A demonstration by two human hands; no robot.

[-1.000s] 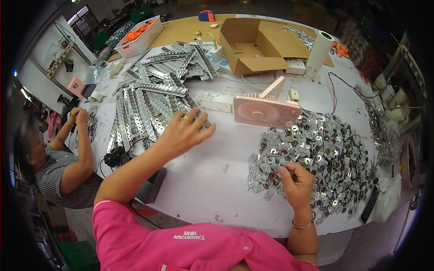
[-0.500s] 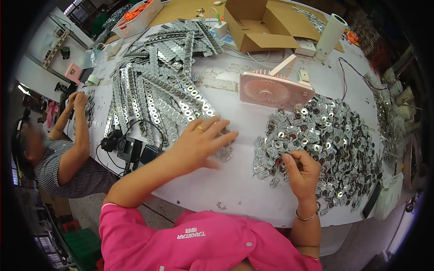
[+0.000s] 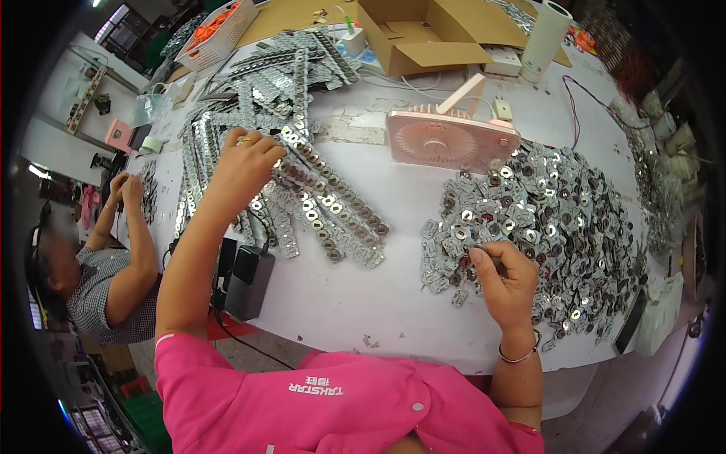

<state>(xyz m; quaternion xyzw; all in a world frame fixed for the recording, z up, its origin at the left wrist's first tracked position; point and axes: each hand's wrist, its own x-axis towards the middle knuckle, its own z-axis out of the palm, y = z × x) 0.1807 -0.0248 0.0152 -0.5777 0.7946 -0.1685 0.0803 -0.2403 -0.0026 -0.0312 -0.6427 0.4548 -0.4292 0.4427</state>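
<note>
At the left, my left hand reaches over a heap of long silvery metal strips set with rows of round holes and dark discs. Its fingers curl down at the upper end of a strip, closed on it as far as I can see; the thumb is hidden. My right hand is at the near left edge of a large pile of small loose metal parts. Thumb and forefinger pinch together on a small dark metal part, mostly covered by the fingers.
Behind the loose parts stands a pink fan. An open cardboard box, a white roll and a white basket line the far side. A black boxy device with cables sits at the near left edge. Another person works at the left.
My left hand has swung left and away onto the strip heap, its fingers curling from spread. Several strips now lie further toward me and to the right. My right hand keeps its pinch.
</note>
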